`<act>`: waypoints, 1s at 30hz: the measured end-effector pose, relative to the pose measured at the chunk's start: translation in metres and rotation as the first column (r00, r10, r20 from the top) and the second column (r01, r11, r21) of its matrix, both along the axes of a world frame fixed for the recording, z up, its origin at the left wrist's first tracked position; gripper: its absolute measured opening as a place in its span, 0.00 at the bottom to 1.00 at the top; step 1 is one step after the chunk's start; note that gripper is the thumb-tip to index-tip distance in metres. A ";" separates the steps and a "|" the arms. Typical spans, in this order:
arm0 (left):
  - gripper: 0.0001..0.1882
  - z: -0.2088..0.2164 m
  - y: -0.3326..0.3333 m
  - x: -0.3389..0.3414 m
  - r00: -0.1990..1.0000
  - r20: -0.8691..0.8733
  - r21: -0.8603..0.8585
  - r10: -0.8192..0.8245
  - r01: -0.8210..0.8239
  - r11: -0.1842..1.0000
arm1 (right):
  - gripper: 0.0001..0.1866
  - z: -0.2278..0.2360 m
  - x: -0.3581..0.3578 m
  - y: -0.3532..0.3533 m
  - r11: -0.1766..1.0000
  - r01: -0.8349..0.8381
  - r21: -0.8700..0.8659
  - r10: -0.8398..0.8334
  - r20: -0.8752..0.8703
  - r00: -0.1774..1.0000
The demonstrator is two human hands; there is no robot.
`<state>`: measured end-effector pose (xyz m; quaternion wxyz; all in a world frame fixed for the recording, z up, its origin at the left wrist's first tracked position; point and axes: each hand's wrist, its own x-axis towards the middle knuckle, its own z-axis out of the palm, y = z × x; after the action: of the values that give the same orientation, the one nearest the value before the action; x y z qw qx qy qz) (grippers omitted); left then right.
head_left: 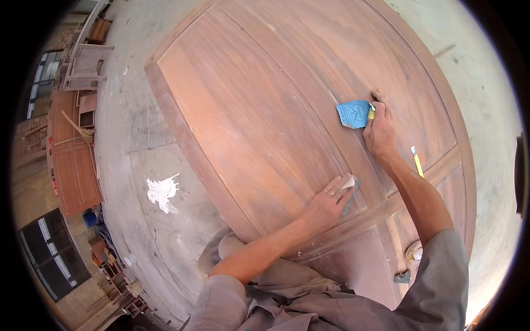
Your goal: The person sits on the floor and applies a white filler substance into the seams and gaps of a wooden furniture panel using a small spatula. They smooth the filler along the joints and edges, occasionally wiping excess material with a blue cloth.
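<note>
A large reddish-brown wooden door panel [248, 110] with raised frame strips lies in front of me. My left hand [326, 207] presses on its inner lower corner, fingers closed on a folded piece of sandpaper [349, 199] with a grey-blue edge and a white corner showing. Farther right, my right hand [381, 129] grips a creased blue sandpaper sheet [352, 113] with printed backing. Something small and yellow also shows at its fingers; its kind is unclear. Just right of my right forearm lies a yellow-handled tool [416, 160] with a flat metal tip.
A small dark block [402, 277] and a pale round object [413, 251] rest on the panel near my right sleeve. White splatter [163, 193] marks the concrete floor at left. Along the far left stand a wooden cabinet [74, 154], a broom [77, 126] and a pale wooden chair [86, 66].
</note>
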<state>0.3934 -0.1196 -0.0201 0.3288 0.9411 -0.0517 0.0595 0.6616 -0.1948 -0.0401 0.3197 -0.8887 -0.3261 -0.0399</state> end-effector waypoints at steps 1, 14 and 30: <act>0.34 0.002 -0.003 -0.018 0.995 -0.028 -0.047 -0.099 0.097 0.994 | 0.18 0.000 -0.004 0.000 0.999 -0.028 0.022 0.028 0.003 1.000; 0.29 -0.010 0.115 0.054 0.956 0.121 0.106 0.269 -0.282 0.954 | 0.13 -0.004 0.014 0.000 0.997 -0.071 -0.020 0.071 0.042 0.997; 0.27 0.005 0.237 0.054 0.779 0.161 0.249 0.606 -0.627 0.739 | 0.13 -0.004 0.000 0.006 0.995 -0.094 -0.040 0.095 0.012 0.995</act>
<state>0.4477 0.1179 -0.0149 0.1477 0.9398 0.2431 0.1894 0.6616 -0.1888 -0.0439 0.3014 -0.8781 -0.3707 -0.0247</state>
